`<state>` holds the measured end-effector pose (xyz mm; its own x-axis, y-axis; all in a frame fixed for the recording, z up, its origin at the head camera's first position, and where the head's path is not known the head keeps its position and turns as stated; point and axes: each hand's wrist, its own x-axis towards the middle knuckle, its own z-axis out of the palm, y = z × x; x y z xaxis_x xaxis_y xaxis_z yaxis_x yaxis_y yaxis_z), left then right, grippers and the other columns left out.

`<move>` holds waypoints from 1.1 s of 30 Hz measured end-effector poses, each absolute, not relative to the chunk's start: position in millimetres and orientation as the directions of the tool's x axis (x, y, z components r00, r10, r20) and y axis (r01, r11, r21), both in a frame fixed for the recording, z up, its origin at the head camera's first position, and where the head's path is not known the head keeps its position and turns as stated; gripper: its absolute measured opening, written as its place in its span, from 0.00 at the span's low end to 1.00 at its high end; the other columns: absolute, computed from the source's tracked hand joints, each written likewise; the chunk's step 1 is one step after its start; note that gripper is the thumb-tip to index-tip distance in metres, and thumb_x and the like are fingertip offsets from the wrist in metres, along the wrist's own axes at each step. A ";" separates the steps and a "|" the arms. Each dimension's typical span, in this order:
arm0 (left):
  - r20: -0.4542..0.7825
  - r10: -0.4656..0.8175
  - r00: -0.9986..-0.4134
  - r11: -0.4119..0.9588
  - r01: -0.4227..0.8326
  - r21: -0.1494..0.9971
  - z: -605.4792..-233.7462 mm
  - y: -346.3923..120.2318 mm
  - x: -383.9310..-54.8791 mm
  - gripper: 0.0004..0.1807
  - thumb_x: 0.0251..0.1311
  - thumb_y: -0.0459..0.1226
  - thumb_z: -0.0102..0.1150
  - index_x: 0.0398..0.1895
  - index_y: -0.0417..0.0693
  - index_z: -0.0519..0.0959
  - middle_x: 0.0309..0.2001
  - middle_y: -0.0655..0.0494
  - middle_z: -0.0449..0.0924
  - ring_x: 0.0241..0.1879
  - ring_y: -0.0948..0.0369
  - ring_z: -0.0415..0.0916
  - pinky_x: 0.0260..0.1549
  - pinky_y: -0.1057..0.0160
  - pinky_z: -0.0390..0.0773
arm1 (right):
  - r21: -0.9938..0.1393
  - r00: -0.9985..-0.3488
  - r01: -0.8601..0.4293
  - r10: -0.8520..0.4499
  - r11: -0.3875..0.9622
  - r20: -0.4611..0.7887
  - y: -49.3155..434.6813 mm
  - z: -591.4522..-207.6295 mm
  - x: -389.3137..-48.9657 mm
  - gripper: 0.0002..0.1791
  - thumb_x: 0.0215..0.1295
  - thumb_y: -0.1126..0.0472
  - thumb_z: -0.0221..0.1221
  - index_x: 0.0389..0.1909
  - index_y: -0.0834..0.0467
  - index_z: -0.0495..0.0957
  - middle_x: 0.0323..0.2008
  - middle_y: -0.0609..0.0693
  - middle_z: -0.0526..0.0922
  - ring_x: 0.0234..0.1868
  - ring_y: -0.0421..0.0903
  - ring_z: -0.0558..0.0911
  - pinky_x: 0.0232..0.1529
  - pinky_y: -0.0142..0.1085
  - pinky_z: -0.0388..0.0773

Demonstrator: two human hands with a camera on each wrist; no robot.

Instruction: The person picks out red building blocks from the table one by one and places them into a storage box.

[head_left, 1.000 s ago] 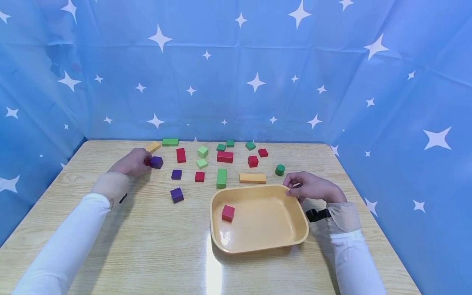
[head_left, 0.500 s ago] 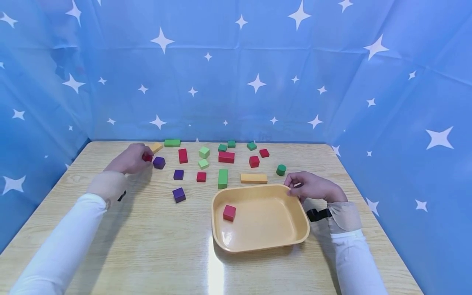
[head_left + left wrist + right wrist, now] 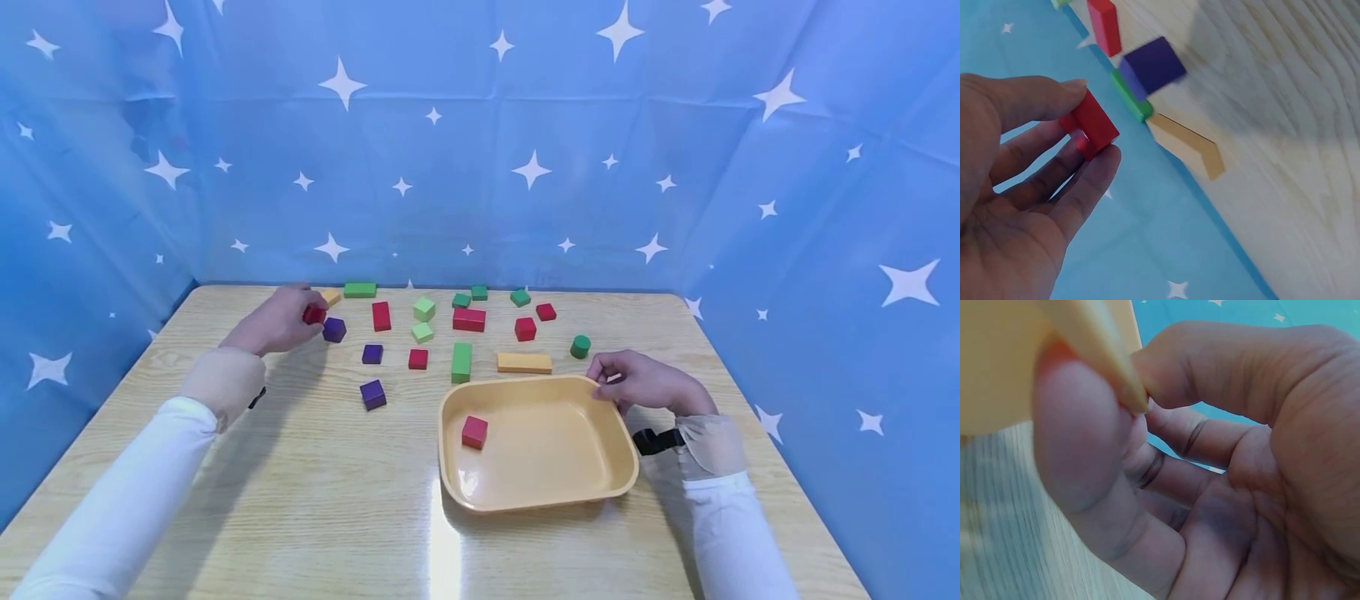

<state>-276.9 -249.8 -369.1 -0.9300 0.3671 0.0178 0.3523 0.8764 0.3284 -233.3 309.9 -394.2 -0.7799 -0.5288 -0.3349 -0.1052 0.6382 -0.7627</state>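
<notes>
My left hand (image 3: 281, 321) pinches a red block (image 3: 1094, 127) between thumb and fingertips, at the far left of the table. Just right of that block in the head view lies a purple cube (image 3: 334, 330). A tan bar block (image 3: 1188, 147) lies close by, near the table's back edge. With thumb and fingers, my right hand (image 3: 651, 383) grips the far right corner of a yellow-orange tray (image 3: 540, 505). One red cube (image 3: 474, 432) rests inside the tray, towards its left side. The right wrist view shows the tray rim (image 3: 1129, 381) pinched at the fingertips.
Behind the tray several blocks are scattered: a green bar (image 3: 461, 363), a tan bar (image 3: 524, 362), a green cylinder (image 3: 581, 347), a red bar (image 3: 468, 320). Two more purple blocks (image 3: 372, 394) lie left of the tray. A blue starry curtain (image 3: 450, 167) borders the table.
My left hand has lifted the red block slightly up and away from beside the purple cube. The right hand keeps its hold on the tray. The head view has shifted a little.
</notes>
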 end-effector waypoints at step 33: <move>0.112 0.628 -0.770 0.723 0.631 0.283 -337.4 -133.5 -217.1 0.14 0.59 0.28 0.69 0.49 0.41 0.84 0.45 0.47 0.79 0.42 0.55 0.79 0.42 0.59 0.87 | -0.776 -0.768 -0.121 -0.553 0.620 -0.323 310.5 -393.6 -232.1 0.09 0.71 0.65 0.59 0.46 0.66 0.75 0.39 0.59 0.82 0.30 0.44 0.83 0.30 0.42 0.86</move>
<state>-217.1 -133.5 -337.4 -0.7700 0.6281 0.1122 0.6307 0.7226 0.2831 -232.1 310.5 -393.6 -0.7680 -0.5533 -0.3226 -0.1207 0.6196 -0.7756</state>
